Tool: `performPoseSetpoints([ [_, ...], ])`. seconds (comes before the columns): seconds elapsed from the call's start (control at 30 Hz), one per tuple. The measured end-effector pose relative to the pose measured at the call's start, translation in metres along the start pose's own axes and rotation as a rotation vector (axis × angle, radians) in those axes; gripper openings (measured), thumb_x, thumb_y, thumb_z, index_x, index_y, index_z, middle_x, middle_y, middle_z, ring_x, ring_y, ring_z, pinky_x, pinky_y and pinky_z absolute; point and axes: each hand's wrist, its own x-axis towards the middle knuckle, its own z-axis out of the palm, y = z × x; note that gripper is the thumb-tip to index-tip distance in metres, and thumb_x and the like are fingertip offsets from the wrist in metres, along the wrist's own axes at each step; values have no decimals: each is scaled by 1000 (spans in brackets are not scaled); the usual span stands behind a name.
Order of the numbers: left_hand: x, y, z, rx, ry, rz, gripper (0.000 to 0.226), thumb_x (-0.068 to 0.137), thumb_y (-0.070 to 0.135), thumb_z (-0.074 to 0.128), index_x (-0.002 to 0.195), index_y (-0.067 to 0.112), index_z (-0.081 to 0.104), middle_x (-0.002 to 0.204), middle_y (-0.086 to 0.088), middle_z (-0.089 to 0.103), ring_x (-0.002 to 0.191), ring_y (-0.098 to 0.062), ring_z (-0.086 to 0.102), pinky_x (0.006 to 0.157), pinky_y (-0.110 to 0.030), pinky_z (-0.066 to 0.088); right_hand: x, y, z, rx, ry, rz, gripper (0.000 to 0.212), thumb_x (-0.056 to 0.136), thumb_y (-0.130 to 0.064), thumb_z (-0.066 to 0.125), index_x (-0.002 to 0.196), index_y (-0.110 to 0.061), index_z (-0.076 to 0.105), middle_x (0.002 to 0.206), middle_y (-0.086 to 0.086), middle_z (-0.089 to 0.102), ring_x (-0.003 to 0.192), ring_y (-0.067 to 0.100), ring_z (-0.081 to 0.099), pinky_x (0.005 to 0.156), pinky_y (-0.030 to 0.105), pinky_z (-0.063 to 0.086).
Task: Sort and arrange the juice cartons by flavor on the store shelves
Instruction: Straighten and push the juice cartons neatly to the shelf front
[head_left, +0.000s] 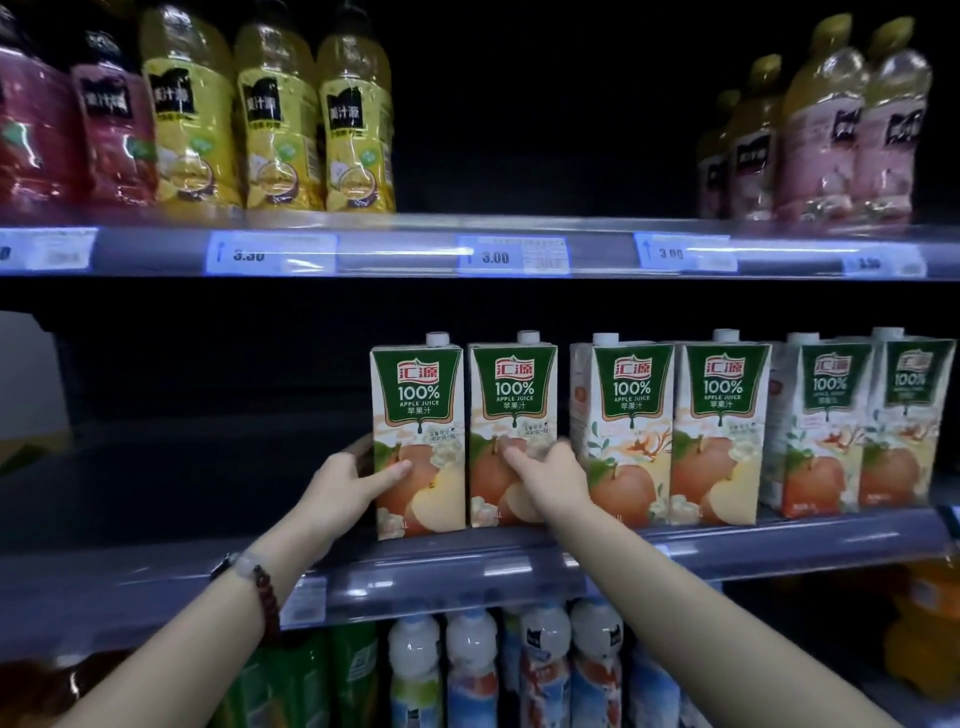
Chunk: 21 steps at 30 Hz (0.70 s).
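On the middle shelf (519, 558), upright apple-juice cartons (722, 431), left hand (343, 491) fingers gripping one, right hand (550, 478) another.

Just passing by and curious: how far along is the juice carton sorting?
Done: six apple juice cartons stand upright in a row on the middle shelf. In hand: the left hand grips the leftmost carton, and the right hand holds the second carton. Left: the shelf space further left has no cartons.
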Motion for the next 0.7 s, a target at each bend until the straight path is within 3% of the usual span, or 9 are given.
performPoseSetpoints([
  [0.17,2,-5,-1,-63,-16,6,30,81,27,75,109,31,64,100,9,75,93,-12,72,80,-31,57,2,11,-2,307,-89,-2,56,84,-21,73,132,-6,48,125,15,63,115,32,60,103,49,45],
  [0.4,-5,2,3,-186,-65,-3,23,84,20,69,106,24,64,97,10,76,87,-8,72,61,-17,56,-13,18,-12,121,16,-159,63,83,-42,70,136,-15,48,132,4,59,122,25,54,106,46,42],
  [0.5,-11,6,9,-185,-84,3,17,86,18,67,102,24,65,94,13,75,82,-2,71,55,-11,52,-17,20,-24,85,-3,-187,61,84,-42,69,135,-15,49,134,5,58,123,25,54,106,47,43],
  [0.7,-17,11,13,-154,-71,14,18,86,23,68,103,27,65,96,16,75,86,-2,71,60,-11,53,-11,10,-33,-29,-108,-151,66,86,-43,66,136,-6,43,135,13,56,124,31,53,105,48,43],
])
